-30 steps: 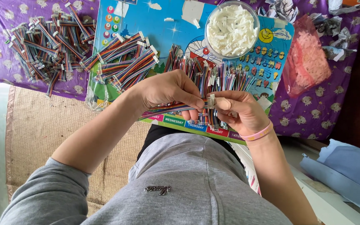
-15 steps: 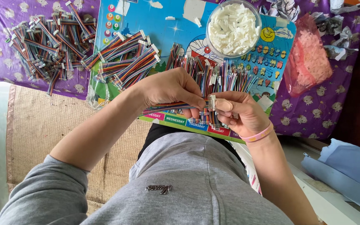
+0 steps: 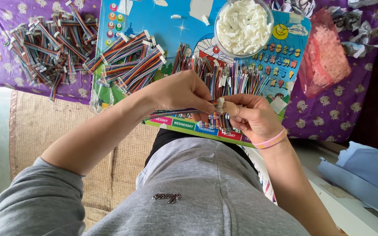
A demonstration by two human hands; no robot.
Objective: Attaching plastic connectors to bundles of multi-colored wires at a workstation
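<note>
My left hand pinches a flat bundle of multicoloured wires that runs out to the left under my palm. My right hand, with a pink band on its wrist, holds a small white connector against the wire ends, thumb on top. Both hands meet above the near edge of a colourful cartoon board. Just beyond my fingers lies a loose heap of coloured wires.
A clear bowl of white connectors stands at the board's far side. Finished wire bundles lie on the board's left; another pile rests on the purple cloth. A pink bag lies right, blue cloth at lower right.
The hands stay together at the same spot. My right thumb has shifted slightly on the white connector at the wire ends; nothing else has moved.
</note>
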